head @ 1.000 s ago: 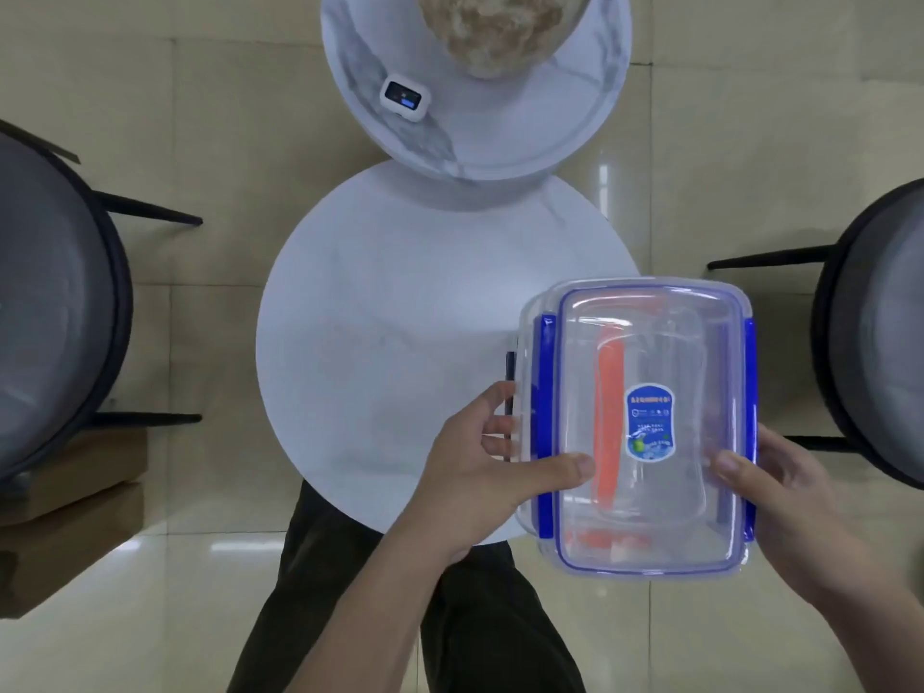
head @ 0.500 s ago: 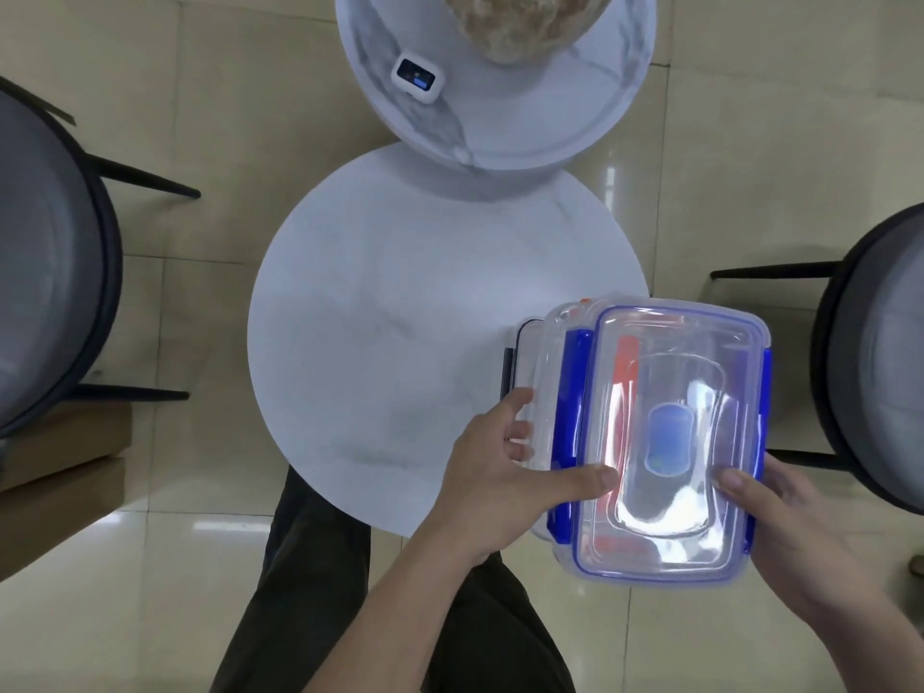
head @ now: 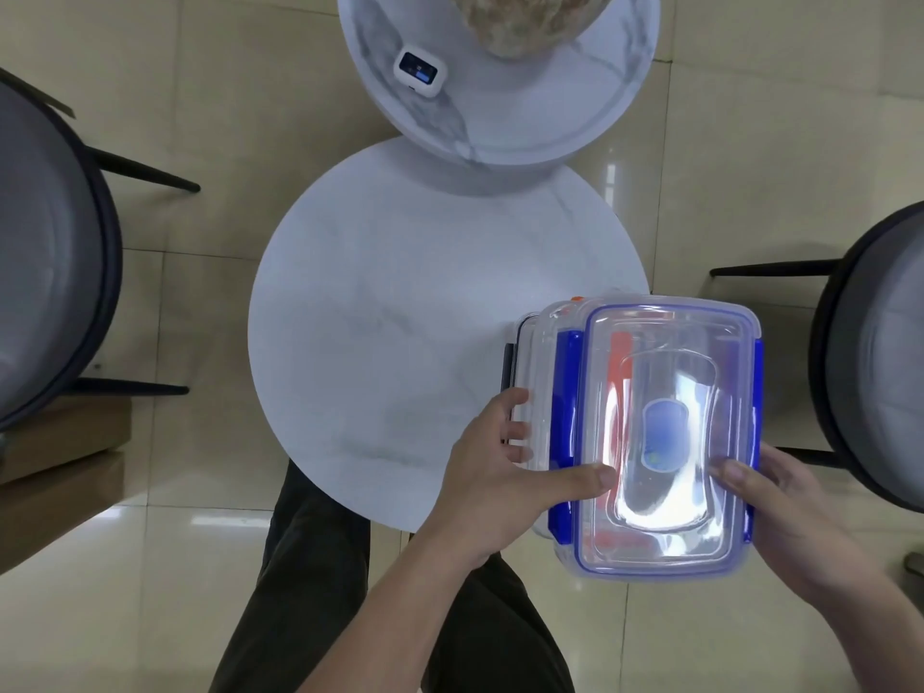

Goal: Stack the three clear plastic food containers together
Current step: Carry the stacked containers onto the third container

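A clear plastic container with a blue-trimmed lid (head: 665,372) is held in the air over the right edge of the round white table (head: 400,302). Through its clear walls I see orange and red parts of a smaller container nested inside it. Under it on the left shows the rim of another clear container with a dark trim (head: 525,352). My left hand (head: 505,482) grips the left side, thumb on the lid. On the right side, my right hand (head: 785,497) holds it with its thumb on the lid too.
A second, higher marble table (head: 525,122) stands beyond, with a small white device (head: 417,72) and a brown stone-like bowl (head: 525,22) on it. Dark round chairs stand at the left (head: 55,272) and right (head: 875,352). My dark trouser legs are below the table.
The stack tilted, so the lid now glares and the label looks blurred. It shifted slightly down and toward me. Both hands kept their grip.
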`<action>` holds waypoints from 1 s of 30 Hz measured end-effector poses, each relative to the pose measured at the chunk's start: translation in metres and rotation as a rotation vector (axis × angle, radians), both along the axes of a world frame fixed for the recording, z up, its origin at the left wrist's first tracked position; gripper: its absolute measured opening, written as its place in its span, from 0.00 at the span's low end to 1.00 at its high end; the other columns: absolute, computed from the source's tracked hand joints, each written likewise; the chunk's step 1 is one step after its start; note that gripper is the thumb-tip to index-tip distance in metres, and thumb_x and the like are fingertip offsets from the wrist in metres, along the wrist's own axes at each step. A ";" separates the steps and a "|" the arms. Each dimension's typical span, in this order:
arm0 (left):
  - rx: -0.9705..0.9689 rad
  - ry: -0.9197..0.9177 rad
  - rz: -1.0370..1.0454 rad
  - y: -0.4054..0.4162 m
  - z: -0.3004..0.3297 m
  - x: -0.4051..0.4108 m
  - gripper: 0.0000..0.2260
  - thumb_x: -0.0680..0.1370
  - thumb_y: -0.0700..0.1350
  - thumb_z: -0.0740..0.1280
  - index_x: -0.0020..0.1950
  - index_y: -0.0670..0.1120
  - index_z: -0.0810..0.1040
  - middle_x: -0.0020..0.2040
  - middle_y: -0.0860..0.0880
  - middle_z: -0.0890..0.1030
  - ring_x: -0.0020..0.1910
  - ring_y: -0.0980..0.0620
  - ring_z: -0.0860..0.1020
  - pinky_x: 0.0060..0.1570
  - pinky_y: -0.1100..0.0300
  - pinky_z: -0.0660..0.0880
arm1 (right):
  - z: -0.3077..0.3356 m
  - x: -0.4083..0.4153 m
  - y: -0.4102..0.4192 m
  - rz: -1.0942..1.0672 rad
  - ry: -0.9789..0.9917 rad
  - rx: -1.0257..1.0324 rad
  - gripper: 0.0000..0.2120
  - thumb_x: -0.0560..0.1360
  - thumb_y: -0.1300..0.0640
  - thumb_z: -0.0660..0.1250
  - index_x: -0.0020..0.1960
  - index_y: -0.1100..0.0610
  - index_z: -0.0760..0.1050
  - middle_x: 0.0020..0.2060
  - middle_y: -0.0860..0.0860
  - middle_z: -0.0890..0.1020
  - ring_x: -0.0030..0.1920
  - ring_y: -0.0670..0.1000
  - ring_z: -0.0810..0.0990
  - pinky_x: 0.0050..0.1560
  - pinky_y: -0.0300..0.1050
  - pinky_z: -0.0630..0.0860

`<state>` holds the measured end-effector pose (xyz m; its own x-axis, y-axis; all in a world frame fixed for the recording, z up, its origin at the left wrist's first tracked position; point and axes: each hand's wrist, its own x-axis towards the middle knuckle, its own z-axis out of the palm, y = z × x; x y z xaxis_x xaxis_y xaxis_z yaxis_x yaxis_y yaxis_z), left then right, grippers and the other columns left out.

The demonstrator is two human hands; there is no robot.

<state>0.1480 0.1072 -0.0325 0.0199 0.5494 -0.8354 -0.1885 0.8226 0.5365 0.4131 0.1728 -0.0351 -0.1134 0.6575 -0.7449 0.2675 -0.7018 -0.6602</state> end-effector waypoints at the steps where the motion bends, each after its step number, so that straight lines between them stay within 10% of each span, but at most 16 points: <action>1: -0.003 0.000 0.002 0.000 0.000 0.000 0.41 0.64 0.53 0.83 0.72 0.59 0.68 0.61 0.56 0.78 0.59 0.55 0.80 0.56 0.52 0.83 | 0.000 -0.001 0.000 0.003 0.006 -0.002 0.10 0.71 0.62 0.70 0.52 0.56 0.84 0.47 0.56 0.87 0.45 0.53 0.87 0.40 0.41 0.82; 30: -0.022 -0.030 0.045 0.002 0.000 -0.004 0.40 0.64 0.51 0.83 0.72 0.58 0.69 0.61 0.55 0.79 0.58 0.53 0.80 0.58 0.48 0.82 | -0.002 -0.006 -0.008 -0.029 -0.016 0.000 0.19 0.69 0.57 0.66 0.59 0.59 0.79 0.49 0.56 0.87 0.47 0.54 0.87 0.40 0.42 0.83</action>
<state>0.1441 0.1089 -0.0325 0.0207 0.5317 -0.8467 -0.2408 0.8246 0.5119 0.4073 0.1645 -0.0374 -0.0826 0.6606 -0.7462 0.2575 -0.7092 -0.6564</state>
